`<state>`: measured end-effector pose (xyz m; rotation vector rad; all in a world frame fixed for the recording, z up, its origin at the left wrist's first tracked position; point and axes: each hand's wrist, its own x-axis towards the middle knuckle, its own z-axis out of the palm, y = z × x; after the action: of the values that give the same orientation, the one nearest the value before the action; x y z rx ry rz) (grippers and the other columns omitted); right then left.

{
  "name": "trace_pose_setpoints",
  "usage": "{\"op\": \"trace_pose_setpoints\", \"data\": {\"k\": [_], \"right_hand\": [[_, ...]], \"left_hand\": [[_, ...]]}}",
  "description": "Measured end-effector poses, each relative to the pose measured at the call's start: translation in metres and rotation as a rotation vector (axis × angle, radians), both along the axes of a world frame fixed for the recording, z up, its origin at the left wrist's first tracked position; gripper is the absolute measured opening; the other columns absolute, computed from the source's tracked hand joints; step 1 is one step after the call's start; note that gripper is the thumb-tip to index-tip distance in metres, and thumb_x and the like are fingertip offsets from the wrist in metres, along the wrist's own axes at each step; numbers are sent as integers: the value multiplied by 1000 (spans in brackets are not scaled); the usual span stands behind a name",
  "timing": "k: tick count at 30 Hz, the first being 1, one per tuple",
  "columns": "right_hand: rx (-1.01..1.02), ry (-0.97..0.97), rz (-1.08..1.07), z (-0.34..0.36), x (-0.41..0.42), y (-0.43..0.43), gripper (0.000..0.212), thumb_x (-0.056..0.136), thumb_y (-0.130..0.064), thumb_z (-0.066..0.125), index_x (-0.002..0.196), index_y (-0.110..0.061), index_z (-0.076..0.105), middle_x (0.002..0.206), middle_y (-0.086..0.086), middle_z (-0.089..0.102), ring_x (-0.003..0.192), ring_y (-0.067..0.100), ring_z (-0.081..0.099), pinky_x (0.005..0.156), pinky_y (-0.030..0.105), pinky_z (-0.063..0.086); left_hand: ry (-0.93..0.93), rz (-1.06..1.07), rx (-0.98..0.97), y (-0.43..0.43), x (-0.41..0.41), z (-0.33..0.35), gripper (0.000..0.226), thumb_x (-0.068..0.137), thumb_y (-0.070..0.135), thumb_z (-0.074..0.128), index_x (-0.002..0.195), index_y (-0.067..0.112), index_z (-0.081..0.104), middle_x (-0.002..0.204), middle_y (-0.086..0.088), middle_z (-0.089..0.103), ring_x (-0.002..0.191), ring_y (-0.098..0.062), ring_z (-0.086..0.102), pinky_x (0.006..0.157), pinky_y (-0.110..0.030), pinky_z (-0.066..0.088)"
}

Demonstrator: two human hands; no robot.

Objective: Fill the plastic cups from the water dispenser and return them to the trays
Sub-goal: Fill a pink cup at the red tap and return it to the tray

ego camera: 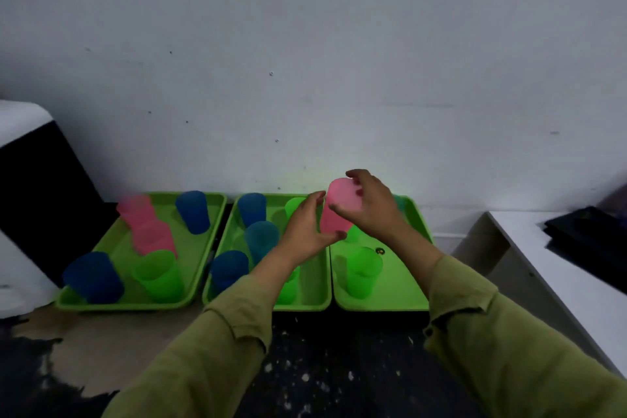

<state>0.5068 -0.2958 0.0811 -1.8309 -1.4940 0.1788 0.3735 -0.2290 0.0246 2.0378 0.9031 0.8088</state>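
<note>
pink cup held over the trays, most of the filling still ahead

against a pale, scuffed wall (305, 44), three green trays side by side on a dark, speckled floor (322, 366). held above the seam between the middle tray (305, 307) and the right tray (403, 285): a pink cup (339, 210). right hand (371, 210) curled round its upper half, fingers over the top end. left hand (305, 231) cradling the lower end, fingertips hooked beneath, thumb raised just beside the cup's side; cannot tell whether touching.

judged early or midway. most cups standing in the trays, none visibly filled through the tinted plastic. only this one in hand, and cannot tell whether any water inside. far left of the grip, a white-and-black cabinet (30, 180), probably the water dispenser, no spout in view and well apart from the cup. left to do, by this reading: carry across, fill, set back down, then repeat for the rest.

long axis near upright, upper end tipped slightly right and away. cannot tell which end is the mouth.

left of the grip and lower, blue cups (261, 241) in the middle tray. further left, the left tray (135, 307) with a blurred pink stack (146, 227). below the grip and nearer, a green cup (361, 271) upright in the right tray.
</note>
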Motion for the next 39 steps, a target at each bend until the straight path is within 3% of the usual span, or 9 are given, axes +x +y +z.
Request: {"op": "trace_pose_setpoints", "data": {"k": [4, 8, 13, 20, 27, 33, 36, 39], "right_hand": [[22, 12, 36, 12, -47, 14, 69, 70, -39, 77, 127, -14, 47, 119, 8, 57, 102, 21, 55, 86, 32, 46], [28, 26, 39, 15, -97, 32, 69, 70, -38, 78, 127, -14, 46, 121, 8, 56, 102, 21, 55, 88, 33, 47], [41, 144, 21, 9, -166, 55, 60, 78, -40, 70, 127, -14, 47, 128, 6, 54, 106, 19, 55, 90, 29, 45], [18, 248, -65, -22, -254, 64, 44, 87, -30, 62, 123, -8, 51, 122, 13, 57, 104, 25, 58, 90, 34, 46], [-110, 209, -25, -58, -322, 65, 41, 89, -27, 60, 122, -5, 51, 120, 13, 60, 106, 27, 59, 90, 34, 45], [-199, 157, 68, -74, -368, 63, 42, 90, -29, 58, 125, -7, 50, 127, 10, 57, 109, 23, 57, 86, 27, 43], [-216, 115, 111, -78, -387, 70, 41, 90, -28, 58, 125, -9, 50, 128, 9, 56, 110, 23, 57, 84, 24, 40], [-222, 105, 154, -83, -415, 81, 39, 90, -25, 58, 124, -7, 51, 125, 11, 58, 110, 24, 57, 88, 27, 42]], "left_hand": [[-77, -3, -16, 16, -39, 11, 80, 64, 25, 84, 130, 18, 40, 124, 2, 55, 110, -14, 54, 87, -26, 49], [-121, -16, -13, 34, -86, 16, 73, 64, 19, 84, 126, 19, 44, 111, 7, 58, 100, -10, 58, 76, -9, 46], [-134, -31, -65, 56, -164, 11, 73, 66, 16, 83, 127, 14, 43, 119, -5, 57, 106, -18, 58, 88, -34, 53], [-105, 32, -108, 69, -283, -15, 76, 63, 29, 85, 125, 24, 41, 118, 5, 55, 106, -16, 57, 87, -36, 54], [-181, 190, -167, 65, -380, -38, 71, 62, 15, 86, 121, 16, 46, 114, -2, 59, 103, -20, 61, 86, -34, 53], [-179, 298, -206, 50, -448, -56, 71, 63, 18, 86, 122, 19, 47, 109, 2, 61, 94, -12, 61, 75, -28, 54], [-219, 333, -236, 49, -475, -65, 66, 62, 14, 86, 115, 26, 49, 103, 8, 62, 92, -6, 61, 66, -15, 52], [-247, 365, -297, 51, -504, -79, 67, 64, 10, 84, 118, 24, 48, 104, 10, 60, 93, -4, 61, 66, -10, 50]]}}
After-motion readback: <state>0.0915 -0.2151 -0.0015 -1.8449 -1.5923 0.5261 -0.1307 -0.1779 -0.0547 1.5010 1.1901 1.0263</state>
